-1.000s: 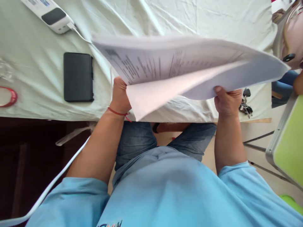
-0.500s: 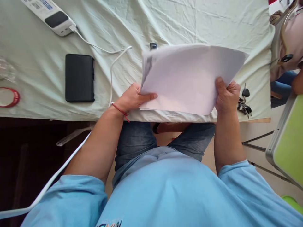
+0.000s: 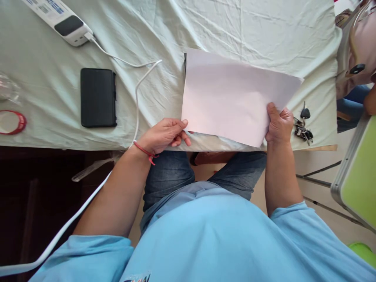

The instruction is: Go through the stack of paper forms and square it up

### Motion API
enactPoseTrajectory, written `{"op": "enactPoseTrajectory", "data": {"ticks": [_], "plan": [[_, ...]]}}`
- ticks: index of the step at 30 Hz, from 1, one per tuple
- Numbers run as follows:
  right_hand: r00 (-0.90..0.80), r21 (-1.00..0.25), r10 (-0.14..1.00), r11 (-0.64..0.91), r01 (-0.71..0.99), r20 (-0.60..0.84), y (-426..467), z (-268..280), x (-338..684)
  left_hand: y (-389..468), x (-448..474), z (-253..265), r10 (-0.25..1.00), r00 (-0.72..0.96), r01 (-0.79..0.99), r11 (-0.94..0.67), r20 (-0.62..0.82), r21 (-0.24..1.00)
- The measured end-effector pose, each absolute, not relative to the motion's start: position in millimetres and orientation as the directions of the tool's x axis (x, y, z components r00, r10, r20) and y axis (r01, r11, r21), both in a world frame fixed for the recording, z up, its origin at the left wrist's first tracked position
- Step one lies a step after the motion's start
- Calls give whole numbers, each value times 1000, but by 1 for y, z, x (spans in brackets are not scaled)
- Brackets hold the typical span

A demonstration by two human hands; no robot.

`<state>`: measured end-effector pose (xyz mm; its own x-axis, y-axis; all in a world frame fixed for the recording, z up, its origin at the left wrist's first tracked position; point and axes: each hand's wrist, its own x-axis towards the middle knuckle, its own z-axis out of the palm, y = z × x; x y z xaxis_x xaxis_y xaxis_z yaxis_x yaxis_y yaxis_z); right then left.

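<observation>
A stack of white paper sheets (image 3: 232,100) lies blank side up on the pale green cloth of the table (image 3: 205,31), near its front edge. My right hand (image 3: 279,124) grips the stack's lower right corner, thumb on top. Resting at the table edge just left of the stack, my left hand (image 3: 164,135) has loosely curled fingers that hold nothing; a red thread circles its wrist. A small dark object peeks out from under the stack's upper left corner.
A black phone (image 3: 98,98) lies left of the paper. A white power strip (image 3: 63,21) sits at the back left, its white cable (image 3: 138,94) running off the front edge. Keys (image 3: 302,127) lie right of my hand. A red-rimmed lid (image 3: 11,121) is far left. A green chair (image 3: 357,176) stands right.
The sheets were held up and fanned open with print showing; they came down flat onto the table, blank side up. My left hand let go and drew back to the table edge.
</observation>
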<state>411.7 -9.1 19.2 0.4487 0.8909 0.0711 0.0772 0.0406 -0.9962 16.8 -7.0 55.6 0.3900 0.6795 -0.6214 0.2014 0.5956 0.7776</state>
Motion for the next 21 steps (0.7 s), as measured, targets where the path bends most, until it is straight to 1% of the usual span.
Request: {"op": "enactPoseTrajectory", "data": {"ticks": [2,6,10,12,14,16,18,21], "plan": [[465,-998,884,32,55,54,-12,15,413,-13,18,58,705,378,174,582,-600,794],[468,-997,884,-14,72,21,-16,11,415,-20,16,57,749,380,154,528,-543,835],[464,-995,884,-88,39,-60,-18,10,416,-25,11,57,724,414,170,535,-552,828],[459,-988,880,-153,33,-121,-20,12,417,-28,10,57,704,423,200,541,-571,817],[443,-975,880,-217,49,-173,-22,14,418,-30,11,56,711,407,241,523,-574,818],[430,-963,878,-263,64,-211,-25,18,419,-29,14,53,754,373,290,459,-540,840],[429,-952,870,-298,64,-243,-29,24,418,-27,16,50,810,345,362,351,-474,864],[423,-936,856,-348,48,-297,-38,35,413,-21,19,45,867,318,522,177,-383,834]]}}
